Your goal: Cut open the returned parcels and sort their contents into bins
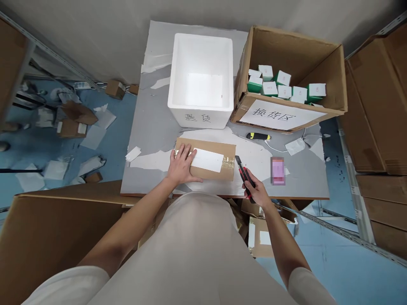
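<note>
A flat cardboard box [208, 144] with a white label and clear tape at its ends lies near the front of the table. My left hand [182, 165] rests open on its left end, fingers spread across the top. In my right hand [258, 191] is a red and black box cutter [244, 174], gripped by the handle. Its tip points up and left, close beside the box's right end. Whether the tip touches the box, I cannot tell.
Behind the box stand a white foam bin [201, 116] and a large carton [291, 36] of green-and-white boxes [269, 88]. A yellow and black cutter [258, 136] and a blurred pink rectangle [278, 171] lie at the right. A big open carton [57, 220] sits left below the table.
</note>
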{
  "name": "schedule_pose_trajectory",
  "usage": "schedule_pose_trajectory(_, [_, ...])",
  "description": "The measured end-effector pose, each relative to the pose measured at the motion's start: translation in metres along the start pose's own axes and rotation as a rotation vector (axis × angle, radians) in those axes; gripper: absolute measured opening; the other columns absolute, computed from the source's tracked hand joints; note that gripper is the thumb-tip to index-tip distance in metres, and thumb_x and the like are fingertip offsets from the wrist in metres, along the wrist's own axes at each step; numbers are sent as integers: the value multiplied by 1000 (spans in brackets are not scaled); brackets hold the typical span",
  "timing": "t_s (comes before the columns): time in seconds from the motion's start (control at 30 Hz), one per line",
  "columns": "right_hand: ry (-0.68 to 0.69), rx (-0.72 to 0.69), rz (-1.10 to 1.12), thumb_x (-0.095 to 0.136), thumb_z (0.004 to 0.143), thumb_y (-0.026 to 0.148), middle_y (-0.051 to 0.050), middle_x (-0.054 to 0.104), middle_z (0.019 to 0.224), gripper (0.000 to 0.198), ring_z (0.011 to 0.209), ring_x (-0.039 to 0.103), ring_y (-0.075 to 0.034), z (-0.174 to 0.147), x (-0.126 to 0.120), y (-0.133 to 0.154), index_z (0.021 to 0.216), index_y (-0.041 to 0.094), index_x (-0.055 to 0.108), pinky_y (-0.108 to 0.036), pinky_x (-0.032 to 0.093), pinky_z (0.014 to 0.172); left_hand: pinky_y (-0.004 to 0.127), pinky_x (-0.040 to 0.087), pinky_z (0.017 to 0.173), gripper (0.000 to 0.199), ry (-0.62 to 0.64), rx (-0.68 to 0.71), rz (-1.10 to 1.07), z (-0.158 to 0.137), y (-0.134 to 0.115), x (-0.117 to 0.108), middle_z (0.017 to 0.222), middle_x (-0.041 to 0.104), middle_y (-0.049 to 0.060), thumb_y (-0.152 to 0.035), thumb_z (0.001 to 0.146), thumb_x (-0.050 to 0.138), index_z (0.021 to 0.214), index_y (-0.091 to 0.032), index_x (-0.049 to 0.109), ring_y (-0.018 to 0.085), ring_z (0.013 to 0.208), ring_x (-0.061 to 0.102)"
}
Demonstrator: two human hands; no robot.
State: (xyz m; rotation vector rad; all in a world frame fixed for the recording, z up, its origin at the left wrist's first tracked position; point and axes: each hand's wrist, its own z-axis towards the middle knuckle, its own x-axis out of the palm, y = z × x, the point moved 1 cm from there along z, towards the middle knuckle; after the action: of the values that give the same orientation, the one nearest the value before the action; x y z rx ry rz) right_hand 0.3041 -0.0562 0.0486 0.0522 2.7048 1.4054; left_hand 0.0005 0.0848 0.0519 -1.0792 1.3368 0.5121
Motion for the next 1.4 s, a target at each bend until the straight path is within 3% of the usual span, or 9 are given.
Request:
schedule_pose_trajectory(0.3, [102,61,-176,58,81,44,7,52,61,71,39,47,-7,-17,-15,12,146,28,32,-22,40,38,62,9,109,113,-2,-48,-44,0,0,3,153,22,18,-66,48,75,143,-22,33,43,140,15])
schedule_pose_trajectory(0.67, [155,131,-134,58,81,47,6,54,64,72,38,46,-7,-47,-15,-11,145,27,32,-22,40,37,60,10,109,115,35,-22,-40,1,0,3,154,19,19,-68,48,75,144,-20,31,42,141,10])
schedule_pose_trajectory(0.8, [-1,71,-97,63,78,48,3,60,69,72,44,54,-12,-50,-29,-18,141,26,36,-26,44,40,64,4,109,118,-12,-8,-151,1,3,-3,154,18,20,-69,47,74,144,-19,30,44,141,11])
schedule_pose_trajectory(0.93, [-263,-76,46,66,76,49,-3,65,78,41,59,61,-15,-29,-20,-31,104,20,58,-28,51,51,62,12,110,113,-238,-100,-364,-14,29,-9,155,14,20,-69,55,70,146,-19,25,41,142,10])
schedule_pose_trajectory(1.0, [-281,-125,139,66,75,50,-7,67,94,40,73,65,-17,-10,-1,-38,100,21,58,-30,54,59,55,19,111,112,-331,-156,-479,-30,48,-2,154,18,21,-67,57,70,146,-18,22,37,142,16])
schedule_pose_trajectory(1.1, [-231,-169,241,67,73,52,-9,62,119,51,96,64,-21,17,29,-44,114,24,53,-35,55,73,47,30,109,110,-220,-235,-652,-55,68,24,149,30,22,-62,55,74,143,-14,29,35,137,31])
schedule_pose_trajectory(1.17, [-204,-157,236,66,73,54,-7,63,115,53,93,65,-19,28,43,-45,115,24,53,-36,55,75,46,37,104,93,-135,-300,-758,-65,71,43,141,44,19,-60,61,70,137,-15,41,32,130,42])
schedule_pose_trajectory(1.23, [-204,-152,209,65,73,55,-5,66,106,50,85,66,-17,34,48,-44,110,23,55,-35,55,75,43,43,99,74,-148,-356,-873,-68,67,56,129,57,15,-58,69,62,129,-15,50,28,118,54])
schedule_pose_trajectory(1.4, [-219,-305,206,62,78,51,-6,65,109,42,101,63,-18,37,40,-20,108,23,56,-36,52,87,34,51,83,54,-307,-434,-938,-57,52,46,106,67,11,-53,75,59,112,-14,62,21,94,63])
